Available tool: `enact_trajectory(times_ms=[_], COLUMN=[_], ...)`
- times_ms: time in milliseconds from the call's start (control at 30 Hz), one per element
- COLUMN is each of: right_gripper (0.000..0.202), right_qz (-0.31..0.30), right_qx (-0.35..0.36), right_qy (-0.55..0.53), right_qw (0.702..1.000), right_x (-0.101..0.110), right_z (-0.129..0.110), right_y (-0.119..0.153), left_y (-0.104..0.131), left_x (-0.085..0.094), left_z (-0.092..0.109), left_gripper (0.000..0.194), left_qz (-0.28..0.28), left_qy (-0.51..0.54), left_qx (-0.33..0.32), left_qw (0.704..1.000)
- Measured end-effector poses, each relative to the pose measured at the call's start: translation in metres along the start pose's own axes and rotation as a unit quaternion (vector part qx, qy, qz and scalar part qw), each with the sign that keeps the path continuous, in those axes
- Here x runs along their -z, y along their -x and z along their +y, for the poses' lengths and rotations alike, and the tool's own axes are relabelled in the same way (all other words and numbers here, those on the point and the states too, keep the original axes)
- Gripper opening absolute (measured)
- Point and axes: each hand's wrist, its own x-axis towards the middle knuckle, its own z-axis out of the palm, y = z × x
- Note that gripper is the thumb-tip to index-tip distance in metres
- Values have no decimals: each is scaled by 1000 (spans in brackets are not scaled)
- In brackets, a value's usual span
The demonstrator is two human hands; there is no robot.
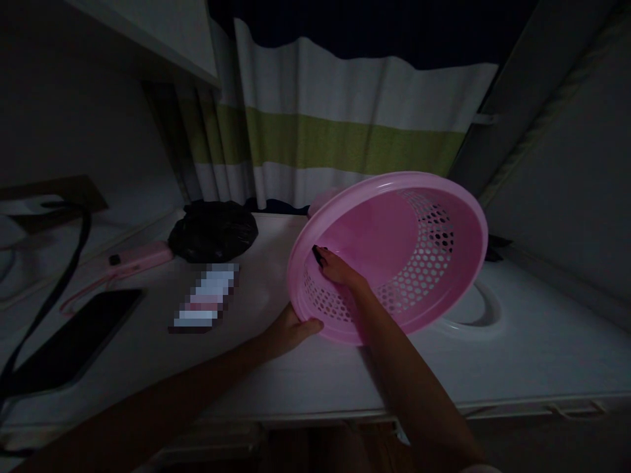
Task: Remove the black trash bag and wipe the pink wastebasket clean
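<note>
A pink basket (384,230) with perforated sides is tilted over the white table, its opening facing me. My left hand (296,327) grips the near left rim, thumb on the rim and the other fingers hidden behind it. Inside the basket, my right hand (335,265) is closed on a small dark item (317,255) near the left inner wall. What that item is, I cannot make out.
On the white table (276,263), a black plastic bag (211,231), a blurred phone (207,297), a pink device (140,257) and a dark tablet (79,341) lie left. A white ring-shaped object (493,312) is right of the basket. Behind hangs a striped curtain (355,141).
</note>
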Motion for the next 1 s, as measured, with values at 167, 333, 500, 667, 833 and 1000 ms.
enact_trajectory(times_ms=[167,333,500,667,833,1000], right_gripper=[51,48,41,41,41,41], right_qz=[16,-9,-17,15,97,160], right_qx=[-27,-85,-159,-227,-275,-302], right_qy=[9,65,109,132,155,142], right_qw=[999,994,981,965,944,929], right_x=[-2,1,1,6,13,11], right_z=[3,5,2,5,6,0], right_y=[-7,-15,-19,-8,4,4], left_y=[-2,-3,-2,-3,-6,-6], left_x=[0,-1,0,-1,1,2], left_z=[3,0,-2,0,-2,-5], left_gripper=[44,42,47,42,39,36], left_qz=[1,12,11,11,6,7], left_qy=[3,-4,-10,-13,-19,-32], left_qx=[4,12,29,37,20,18], left_qw=[1000,1000,999,999,1000,999])
